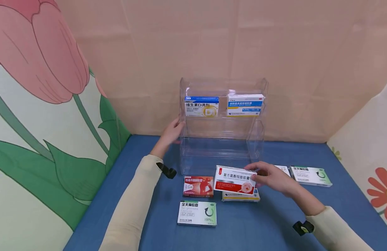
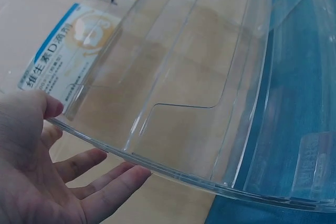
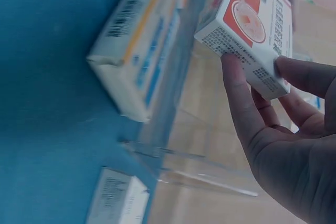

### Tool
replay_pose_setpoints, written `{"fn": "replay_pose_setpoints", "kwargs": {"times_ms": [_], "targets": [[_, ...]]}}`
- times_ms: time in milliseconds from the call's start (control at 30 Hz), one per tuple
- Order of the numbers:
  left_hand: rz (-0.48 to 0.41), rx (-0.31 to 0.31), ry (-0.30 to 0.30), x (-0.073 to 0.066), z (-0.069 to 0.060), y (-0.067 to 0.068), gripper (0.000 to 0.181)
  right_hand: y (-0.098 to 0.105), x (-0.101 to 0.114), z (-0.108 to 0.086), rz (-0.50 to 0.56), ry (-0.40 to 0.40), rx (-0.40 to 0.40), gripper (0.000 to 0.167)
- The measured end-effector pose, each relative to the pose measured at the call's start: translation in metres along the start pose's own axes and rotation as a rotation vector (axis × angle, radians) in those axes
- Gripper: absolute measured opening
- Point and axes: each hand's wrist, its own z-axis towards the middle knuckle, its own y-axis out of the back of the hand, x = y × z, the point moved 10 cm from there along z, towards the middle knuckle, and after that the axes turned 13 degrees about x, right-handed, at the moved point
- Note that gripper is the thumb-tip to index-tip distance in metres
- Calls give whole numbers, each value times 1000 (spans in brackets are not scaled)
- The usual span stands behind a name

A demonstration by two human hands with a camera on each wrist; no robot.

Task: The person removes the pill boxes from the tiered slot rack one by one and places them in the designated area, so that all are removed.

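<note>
A clear plastic display rack [image 1: 218, 148] stands on the table. My left hand [image 1: 172, 131] is at its left side; in the left wrist view the thumb [image 2: 52, 106] hooks over the panel's edge and the other fingers touch it from outside. My right hand [image 1: 270, 176] pinches a white and red medicine box [image 1: 235, 180] by its right end, thumb on the front. This box hangs tilted in front of the rack, partly covering a white, yellow-striped medicine box [image 1: 241, 198]. A vitamin D box [image 1: 201, 106] and a blue and white medicine box [image 1: 245, 105] stand on the rack's upper tier.
A red medicine box [image 1: 198, 186] lies before the rack, with a green and white box [image 1: 197, 213] nearer me. On the right lie another green and white box [image 1: 311, 175] and a white box [image 1: 282, 169] partly behind my hand. A fabric backdrop [image 1: 155, 62] hangs behind.
</note>
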Motion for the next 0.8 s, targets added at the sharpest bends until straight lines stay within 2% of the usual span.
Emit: {"fn": "replay_pose_setpoints", "kwargs": {"times_ms": [267, 533, 633, 800], "targets": [[-26, 3, -11, -1, 0, 1, 64, -15, -32, -14, 51, -50, 60, 40], [-40, 13, 15, 2, -1, -3, 67, -40, -60, -27, 247, -105, 171, 43], [-42, 13, 26, 3, -1, -5, 67, -44, -68, -31, 271, -112, 193, 42], [-46, 5, 10, 0, -1, -5, 65, -53, -79, -36, 307, -124, 247, 39]]}}
